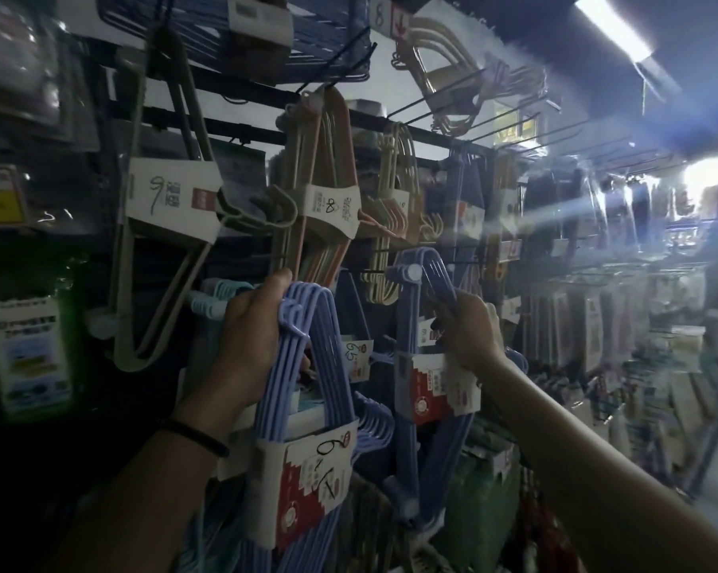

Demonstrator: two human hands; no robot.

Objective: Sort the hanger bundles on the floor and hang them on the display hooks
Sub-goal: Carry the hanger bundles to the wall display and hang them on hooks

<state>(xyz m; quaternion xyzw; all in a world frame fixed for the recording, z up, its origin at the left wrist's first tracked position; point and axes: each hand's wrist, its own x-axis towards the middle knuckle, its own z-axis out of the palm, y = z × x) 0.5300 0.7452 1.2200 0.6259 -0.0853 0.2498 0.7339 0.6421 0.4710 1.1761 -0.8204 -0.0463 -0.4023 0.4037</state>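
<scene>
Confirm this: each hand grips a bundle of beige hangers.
Wrong on colour: the hangers are blue, not beige. In the head view the left hand grips the left blue bundle and the right hand grips the right blue bundle.

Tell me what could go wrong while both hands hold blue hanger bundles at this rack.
The left hand grips its blue bundle by the top alone; hangers may slip from the paper sleeve. The right hand holds the other blue bundle among crowded stock and may knock the orange bundle above. Bare wire hooks could snag an arm.
</scene>
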